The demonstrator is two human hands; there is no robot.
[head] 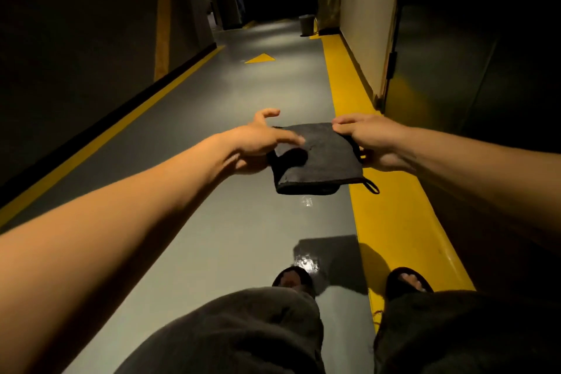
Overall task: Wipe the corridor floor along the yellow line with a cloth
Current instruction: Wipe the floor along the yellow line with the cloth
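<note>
A dark folded cloth (321, 158) with a small hanging loop hangs in the air above the grey corridor floor (236, 118), between my two hands. My left hand (258, 143) is at its left edge, fingers spread and fairly straight, fingertips lying on the cloth's top. My right hand (370, 140) grips the cloth's right edge, fingers over the top and thumb below. A broad yellow line (391, 209) runs along the right wall, just under and to the right of the cloth.
My knees and two dark sandals (406, 282) are at the bottom; one foot stands on the yellow line. Wet shiny patches (306, 261) lie on the floor. A yellow arrow (260, 58), a thinner yellow line (100, 140) on the left and a small bin (306, 24) lie ahead.
</note>
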